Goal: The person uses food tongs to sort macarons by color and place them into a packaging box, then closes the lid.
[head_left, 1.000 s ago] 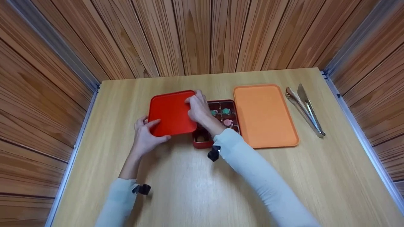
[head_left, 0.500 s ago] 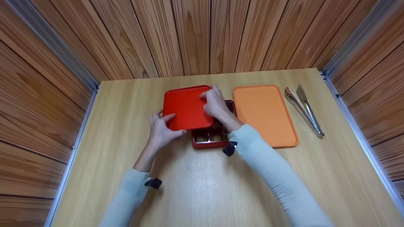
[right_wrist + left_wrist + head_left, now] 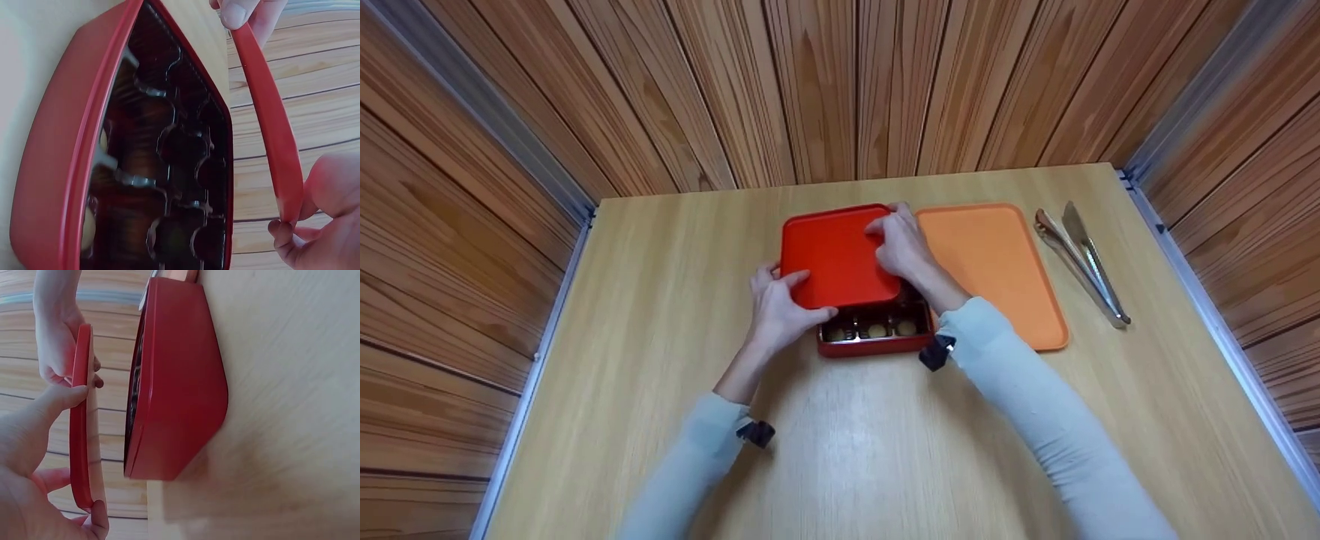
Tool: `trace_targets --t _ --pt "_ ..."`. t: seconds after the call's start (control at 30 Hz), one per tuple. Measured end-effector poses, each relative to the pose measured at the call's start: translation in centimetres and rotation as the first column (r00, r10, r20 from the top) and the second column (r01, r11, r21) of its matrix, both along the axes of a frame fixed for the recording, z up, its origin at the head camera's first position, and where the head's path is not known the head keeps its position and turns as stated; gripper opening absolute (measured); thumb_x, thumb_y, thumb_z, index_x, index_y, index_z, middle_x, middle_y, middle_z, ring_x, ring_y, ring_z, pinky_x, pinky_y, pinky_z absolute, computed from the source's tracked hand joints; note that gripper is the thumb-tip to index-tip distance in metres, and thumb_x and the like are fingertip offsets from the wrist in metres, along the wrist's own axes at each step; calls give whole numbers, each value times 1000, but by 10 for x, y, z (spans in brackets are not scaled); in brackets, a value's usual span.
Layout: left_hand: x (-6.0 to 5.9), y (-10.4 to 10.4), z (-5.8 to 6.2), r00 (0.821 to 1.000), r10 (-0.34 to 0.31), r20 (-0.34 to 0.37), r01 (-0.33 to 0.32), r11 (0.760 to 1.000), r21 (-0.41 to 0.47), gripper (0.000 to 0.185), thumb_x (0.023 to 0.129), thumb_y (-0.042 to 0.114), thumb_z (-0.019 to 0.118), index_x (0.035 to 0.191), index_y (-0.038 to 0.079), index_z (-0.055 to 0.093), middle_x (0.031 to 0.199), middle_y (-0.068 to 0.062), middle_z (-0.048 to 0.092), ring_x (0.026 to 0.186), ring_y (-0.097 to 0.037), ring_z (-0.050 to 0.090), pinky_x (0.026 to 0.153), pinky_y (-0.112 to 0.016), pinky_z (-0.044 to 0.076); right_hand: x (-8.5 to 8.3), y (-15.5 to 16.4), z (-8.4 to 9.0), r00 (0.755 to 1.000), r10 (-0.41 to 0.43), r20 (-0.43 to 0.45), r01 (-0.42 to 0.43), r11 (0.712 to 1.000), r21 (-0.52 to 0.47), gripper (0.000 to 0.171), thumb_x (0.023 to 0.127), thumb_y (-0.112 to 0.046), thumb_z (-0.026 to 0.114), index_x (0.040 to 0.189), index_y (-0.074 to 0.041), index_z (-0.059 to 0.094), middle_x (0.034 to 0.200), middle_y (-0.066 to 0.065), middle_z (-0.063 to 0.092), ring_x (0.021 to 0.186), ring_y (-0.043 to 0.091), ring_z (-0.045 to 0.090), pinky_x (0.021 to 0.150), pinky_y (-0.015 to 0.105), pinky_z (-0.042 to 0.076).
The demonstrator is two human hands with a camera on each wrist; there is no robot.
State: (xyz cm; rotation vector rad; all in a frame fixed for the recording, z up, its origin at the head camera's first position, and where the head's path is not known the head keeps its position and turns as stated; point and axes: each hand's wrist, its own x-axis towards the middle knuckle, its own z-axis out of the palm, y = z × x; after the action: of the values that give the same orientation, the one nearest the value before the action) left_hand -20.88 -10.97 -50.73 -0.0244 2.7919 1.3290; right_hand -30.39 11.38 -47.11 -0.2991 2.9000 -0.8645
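A bright red lid (image 3: pixel 840 259) hangs above a dark red box (image 3: pixel 877 346), with a gap between the two in both wrist views. My left hand (image 3: pixel 780 311) grips the lid's near left corner, thumb along the front edge. On the far right side, my right hand (image 3: pixel 904 244) holds the lid by its edge, fingers curled at the rim. Inside the box, a dark divided insert (image 3: pixel 135 180) shows its compartments. Round pale pieces (image 3: pixel 877 330) sit in the front row; the lid covers the back rows in the head view.
An orange tray (image 3: pixel 990 277) lies just right of the box, partly behind the right forearm. Farther right are metal tongs (image 3: pixel 1084 266) on the wooden table (image 3: pixel 840 450). Wood-panelled walls (image 3: pixel 810 90) stand behind and at both sides.
Both hands have carried the red lid rightward, from left of the box to over it. The lid now covers most of the compartments in the head view. Box, tray and tongs have stayed put.
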Motion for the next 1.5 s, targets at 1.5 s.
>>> trace_targets --t 1.5 --pt "-2 19 4 999 -25 19 20 972 233 91 94 26 88 172 6 45 176 -23 33 163 -44 39 135 -61 43 7 51 31 996 -22 82 35 987 -156 40 110 -5 63 150 -1 70 169 26 50 156 42 49 127 57 49"
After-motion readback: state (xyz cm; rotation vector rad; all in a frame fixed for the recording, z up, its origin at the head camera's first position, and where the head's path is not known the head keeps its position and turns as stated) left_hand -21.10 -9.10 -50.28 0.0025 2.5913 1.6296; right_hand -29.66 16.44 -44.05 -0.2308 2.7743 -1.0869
